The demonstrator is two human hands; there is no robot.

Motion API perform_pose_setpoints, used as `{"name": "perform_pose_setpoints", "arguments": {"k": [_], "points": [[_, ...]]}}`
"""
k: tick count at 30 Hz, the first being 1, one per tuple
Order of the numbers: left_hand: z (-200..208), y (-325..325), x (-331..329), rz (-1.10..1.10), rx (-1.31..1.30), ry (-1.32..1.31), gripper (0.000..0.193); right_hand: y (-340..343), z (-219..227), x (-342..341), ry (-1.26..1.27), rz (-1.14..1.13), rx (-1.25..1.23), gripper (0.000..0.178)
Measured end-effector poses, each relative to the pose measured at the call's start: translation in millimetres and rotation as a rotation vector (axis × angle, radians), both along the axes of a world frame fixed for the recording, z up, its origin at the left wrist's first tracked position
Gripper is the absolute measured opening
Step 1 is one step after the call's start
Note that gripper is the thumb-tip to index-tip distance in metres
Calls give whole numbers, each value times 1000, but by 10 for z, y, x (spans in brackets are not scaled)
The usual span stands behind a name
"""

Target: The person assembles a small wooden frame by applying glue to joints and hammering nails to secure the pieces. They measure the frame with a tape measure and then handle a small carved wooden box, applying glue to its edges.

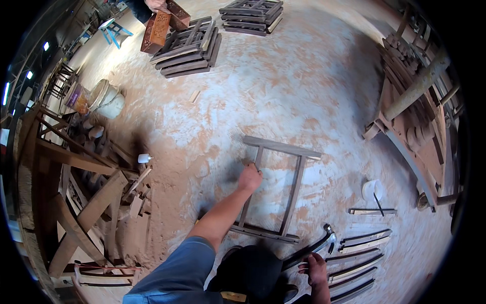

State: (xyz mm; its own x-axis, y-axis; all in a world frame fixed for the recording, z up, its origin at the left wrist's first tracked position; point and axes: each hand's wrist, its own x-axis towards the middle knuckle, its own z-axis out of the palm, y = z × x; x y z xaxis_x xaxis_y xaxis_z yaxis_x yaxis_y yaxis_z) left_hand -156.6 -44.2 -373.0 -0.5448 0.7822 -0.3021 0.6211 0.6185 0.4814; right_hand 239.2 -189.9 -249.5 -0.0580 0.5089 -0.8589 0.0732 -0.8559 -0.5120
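A dark wooden frame [293, 195] lies on the floor in front of me, with two long rails joined by two crosspieces. My left hand [250, 178] is closed around its left crosspiece, near the far rail. Close to my right knee is a claw hammer [329, 235], its metal head pointing away and its dark handle slanting back toward my leg. Just below that handle, my right hand [315, 268] has its fingers pinched together. Whatever may be between those fingertips is too small to make out.
Several dark slats [357, 257] lie at right beside a white tub [372, 190] with a stick. Timber is piled on a rack [412, 137] at far right. Stacked frames [190, 53] and a person's hand [157, 5] are at the back. A bottle [144, 158], buckets [109, 101] and scrap wood stand left.
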Motion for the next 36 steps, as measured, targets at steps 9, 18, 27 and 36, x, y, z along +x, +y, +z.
{"name": "perform_pose_setpoints", "arguments": {"k": [9, 18, 27, 36], "points": [[203, 61, 75, -95, -135, 60, 51, 14, -95, -5, -16, 13, -33, 43], [212, -1099, -265, -93, 146, 13, 53, 106, -244, -29, 31, 57, -16, 44], [680, -3106, -243, 143, -537, 167, 91, 196, -197, -185, 53, 91, -1, 31], [314, -3132, -308, 63, -243, 84, 84, 212, -188, -137, 65, 111, -7, 29]]}}
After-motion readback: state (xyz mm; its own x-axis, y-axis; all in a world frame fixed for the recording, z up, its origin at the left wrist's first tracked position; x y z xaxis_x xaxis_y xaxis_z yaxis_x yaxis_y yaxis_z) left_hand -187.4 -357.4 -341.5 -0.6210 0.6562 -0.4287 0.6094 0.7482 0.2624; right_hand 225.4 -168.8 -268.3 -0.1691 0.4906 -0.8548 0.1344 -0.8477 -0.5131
